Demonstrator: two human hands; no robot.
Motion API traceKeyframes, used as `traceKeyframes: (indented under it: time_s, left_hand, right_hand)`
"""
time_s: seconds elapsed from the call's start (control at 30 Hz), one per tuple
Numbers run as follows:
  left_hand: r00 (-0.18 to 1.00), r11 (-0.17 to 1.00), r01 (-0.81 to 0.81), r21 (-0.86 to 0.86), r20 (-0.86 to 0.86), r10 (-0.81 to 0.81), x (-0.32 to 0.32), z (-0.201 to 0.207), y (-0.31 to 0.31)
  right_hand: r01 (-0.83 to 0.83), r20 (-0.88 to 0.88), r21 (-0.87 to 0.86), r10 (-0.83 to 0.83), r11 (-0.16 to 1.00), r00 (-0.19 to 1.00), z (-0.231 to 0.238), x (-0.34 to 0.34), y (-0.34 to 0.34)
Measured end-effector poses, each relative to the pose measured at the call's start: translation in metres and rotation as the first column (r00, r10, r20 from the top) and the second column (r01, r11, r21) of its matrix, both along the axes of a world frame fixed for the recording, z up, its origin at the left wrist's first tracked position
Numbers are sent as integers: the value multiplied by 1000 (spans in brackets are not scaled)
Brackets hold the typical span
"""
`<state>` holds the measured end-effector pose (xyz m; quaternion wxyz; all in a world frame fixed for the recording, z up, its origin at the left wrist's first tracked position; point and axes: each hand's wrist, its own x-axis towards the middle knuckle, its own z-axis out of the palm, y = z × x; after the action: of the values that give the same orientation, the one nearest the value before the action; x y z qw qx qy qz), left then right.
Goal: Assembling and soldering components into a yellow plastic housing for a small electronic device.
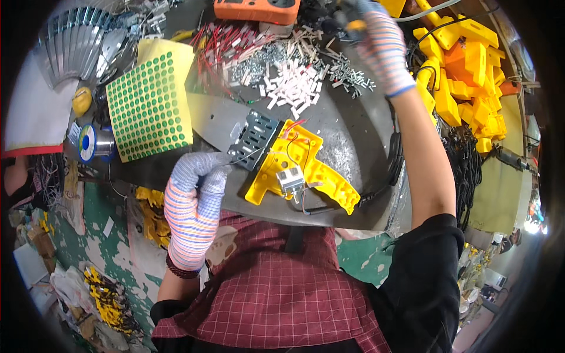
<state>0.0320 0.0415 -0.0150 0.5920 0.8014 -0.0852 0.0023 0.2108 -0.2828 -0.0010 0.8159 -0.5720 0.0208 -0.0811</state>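
My left hand, in a striped knit glove, is closed with thumb and forefinger pinched on a thin solder wire. The wire reaches over a dark slotted metal plate. Touching that plate is an open yellow plastic housing half, shaped like a pistol grip, with thin wires inside. A small silver switch block sits on the housing, and a black cable leaves its handle end. My right hand, gloved alike, stretches to the far right beside a dark blurred object with a yellow part; its fingers are smeared by motion.
White sleeves, screws and red-wired parts lie in heaps beyond the housing. An orange meter stands behind them. A sheet of green dots and a wire spool are left; yellow housings pile up right.
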Motion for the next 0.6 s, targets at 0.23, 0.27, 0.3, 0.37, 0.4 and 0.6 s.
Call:
traceKeyframes:
  time_s: [0.23,0.27,0.3,0.37,0.4,0.6]
  left_hand:
    - [1000,1000,26,0,4,-26,-5,-5,8]
    - [999,999,35,-9,-26,-35,-6,-5,7]
    - [998,998,58,-1,12,-58,-6,-7,6]
    - [995,996,70,53,68,-74,-8,-11,4]
    - [988,991,75,107,127,-88,-9,-13,4]
    - [969,972,33,231,232,-88,-7,-16,-2]
  right_hand:
    - [427,70,-235,-423,873,903,38,-140,-9]
    - [348,-13,-94,-351,933,936,33,-157,-16]
    - [275,-68,-102,-283,956,957,28,-169,-16]
    - [319,-58,-236,-341,918,938,8,-181,-9]
    - [165,-178,54,-153,985,972,13,-186,-8]
    - [194,-283,86,-163,977,945,6,-174,20]
